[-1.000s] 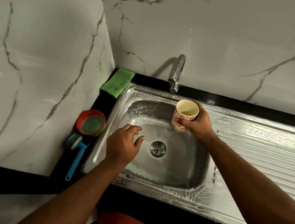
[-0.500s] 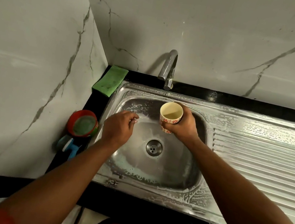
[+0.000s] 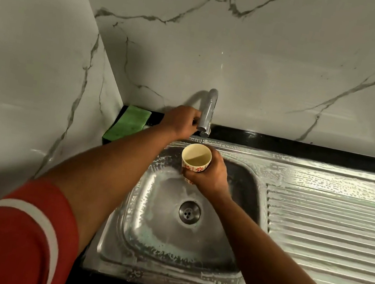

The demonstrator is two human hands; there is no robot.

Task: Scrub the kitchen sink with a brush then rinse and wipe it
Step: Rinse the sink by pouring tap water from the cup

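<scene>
Currently reporting on: head view, the only one supplied.
Landmark: chrome tap (image 3: 209, 110), standing at the back edge of the sink (image 3: 157, 258).
Left hand (image 3: 181, 119): has left the basin, where it hovered with fingers slack a second ago, and is now up against the left side of the tap.
Left grip: fingers curl in toward the spout. Whether they clasp a handle or only touch the metal cannot be told, as the spout hides the fingertips.
Right hand (image 3: 209, 176): wrapped round the patterned cup (image 3: 196, 159), fingers on its lower wall.
Patterned cup: upright with its mouth up, just below and in front of the tap outlet. It stays close to its earlier position.
Water: no stream visible from the tap. The cup's contents are not clear.
Sink: a soapy film covers the basin walls in front of the tap and the draining board (image 3: 328, 227) to its right. The drain (image 3: 189, 212) lies open, further forward of the tap.
Green sponge (image 3: 127, 123): lies on the black counter just left of the tap, untouched.
Scrubbing brush: out of frame now, the camera having lifted toward the wall.
Assessment: scrubbing looks finished and rinsing is the step in hand. The left hand's move to the tap suggests water is about to be drawn into the cup.
Outstanding: suds remain all over, so rinsing and wiping are both still to do.
</scene>
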